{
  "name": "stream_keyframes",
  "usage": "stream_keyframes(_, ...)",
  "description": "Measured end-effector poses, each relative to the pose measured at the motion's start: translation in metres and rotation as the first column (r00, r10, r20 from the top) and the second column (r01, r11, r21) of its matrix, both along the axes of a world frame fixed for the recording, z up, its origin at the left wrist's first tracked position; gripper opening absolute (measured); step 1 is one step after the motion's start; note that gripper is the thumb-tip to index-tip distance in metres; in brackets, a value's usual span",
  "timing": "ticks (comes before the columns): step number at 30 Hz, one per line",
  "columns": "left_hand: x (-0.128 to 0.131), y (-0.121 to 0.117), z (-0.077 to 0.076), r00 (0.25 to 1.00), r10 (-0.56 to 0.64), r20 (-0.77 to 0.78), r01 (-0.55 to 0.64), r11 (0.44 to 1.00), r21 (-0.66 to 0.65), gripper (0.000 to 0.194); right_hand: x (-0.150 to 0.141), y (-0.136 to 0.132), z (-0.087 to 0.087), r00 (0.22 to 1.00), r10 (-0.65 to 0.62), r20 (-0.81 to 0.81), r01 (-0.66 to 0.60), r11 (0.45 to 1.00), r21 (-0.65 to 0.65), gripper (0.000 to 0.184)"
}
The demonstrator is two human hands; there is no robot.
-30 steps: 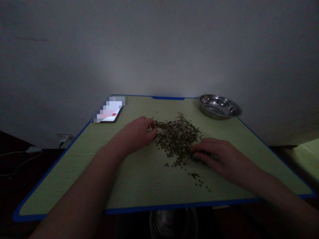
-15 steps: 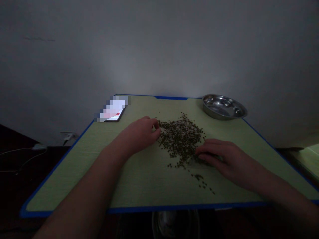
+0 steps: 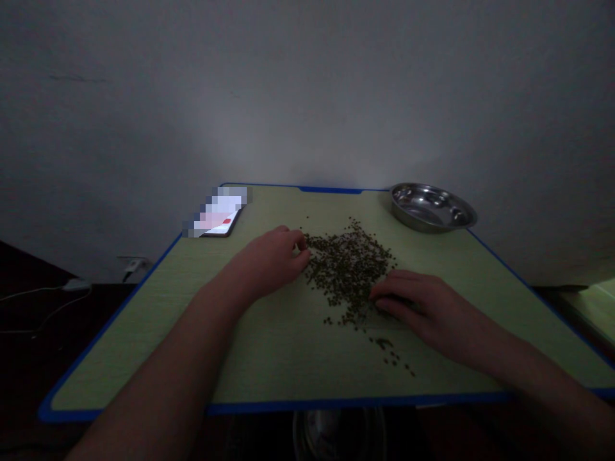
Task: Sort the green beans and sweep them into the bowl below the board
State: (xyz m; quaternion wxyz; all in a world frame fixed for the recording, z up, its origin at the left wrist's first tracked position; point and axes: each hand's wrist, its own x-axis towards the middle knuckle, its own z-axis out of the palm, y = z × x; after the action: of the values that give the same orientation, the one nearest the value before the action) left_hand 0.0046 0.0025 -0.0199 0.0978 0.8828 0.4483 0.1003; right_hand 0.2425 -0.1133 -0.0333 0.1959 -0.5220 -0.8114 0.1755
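A loose, thin pile of small dark greenish-brown beans or seeds (image 3: 346, 262) is spread over the middle of the pale green table (image 3: 288, 358). At the pile's left edge rests my left hand (image 3: 278, 256), fingers curled and thumb bent toward the index finger. My right hand (image 3: 408, 298) reaches into the pile's lower right side, its thumb and fingertips drawn together low among the grains. Whatever lies between the fingertips of either hand is too small or hidden to make out. A short trail of darker bits (image 3: 384, 344) lies nearer me, below the right hand.
A shiny steel bowl (image 3: 432, 208) stands at the table's back right corner. On the back left lies a phone (image 3: 225, 214) with a lit screen. Blue edging (image 3: 307, 406) borders the table. Below its front edge a round metal vessel (image 3: 339, 435) shows dimly. A wall rises behind.
My right hand has slid slightly left, farther into the pile. My left hand stays almost where it was.
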Motion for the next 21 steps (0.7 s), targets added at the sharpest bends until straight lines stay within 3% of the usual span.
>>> stream_keyframes(21,0.001,0.0,0.001,1.0,-0.006,-0.014,0.006,1.0,0.02,0.03,-0.017,-0.009,-0.002,0.999,0.008,-0.041,-0.011,0.996,-0.09,0.016)
